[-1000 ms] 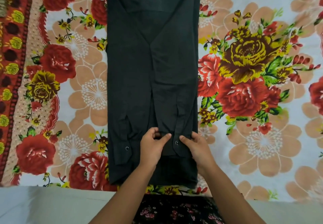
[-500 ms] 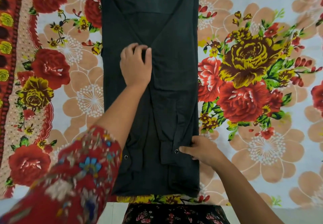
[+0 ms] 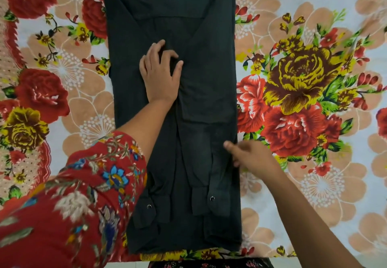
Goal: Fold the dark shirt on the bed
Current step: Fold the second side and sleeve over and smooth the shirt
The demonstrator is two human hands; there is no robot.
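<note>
The dark shirt lies flat on the bed as a long narrow rectangle, both sides and sleeves folded inward, the two cuffs with snap buttons near the front end. My left hand rests palm down on the shirt's middle, fingers spread and slightly curled on the cloth. My right hand is blurred at the shirt's right edge, above the right cuff, fingers extended and touching the fabric. Neither hand lifts any cloth.
A floral bedsheet with large red, yellow and peach flowers covers the bed on both sides of the shirt. The bed's front edge runs just below the shirt's hem. My red floral sleeve fills the lower left.
My left hand left the cuffs, reached up to the shirt's middle and now presses there with fingers spread. My right hand slid up from the right cuff along the right edge.
</note>
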